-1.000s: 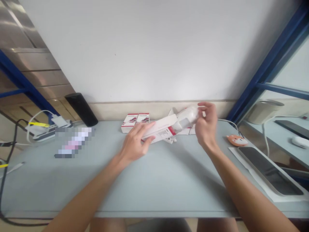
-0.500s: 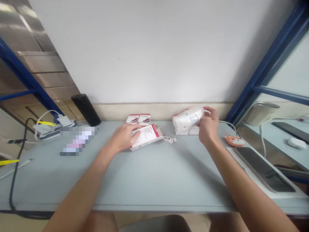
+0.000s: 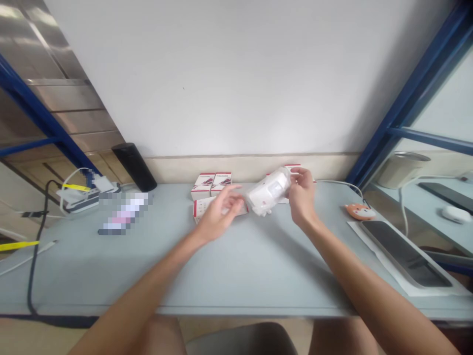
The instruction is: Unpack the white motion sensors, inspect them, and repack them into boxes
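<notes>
My right hand [image 3: 302, 195] is closed on one end of a white object in clear plastic wrap [image 3: 271, 190], held tilted above the desk. What exactly the object is, I cannot make out through the wrap. My left hand [image 3: 223, 212] has its fingers apart and nothing in them; its fingertips are just left of the wrapped object. Behind that hand, a red-and-white carton [image 3: 201, 206] lies on the desk, partly covered by the fingers. A small white part [image 3: 266, 213] shows below the wrapped object.
Two small red-and-white boxes [image 3: 212, 185] stand by the wall, and another box [image 3: 291, 166] is partly hidden behind my right hand. At left are a black cylinder [image 3: 135, 167] and a power strip [image 3: 86, 197]. An orange animal-shaped item [image 3: 360, 211] and a dark phone-like slab [image 3: 404, 254] are at right.
My left hand has let go of the carton and moved right, its fingers opening. My right hand has brought the wrapped object left and lower, towards my left hand.
</notes>
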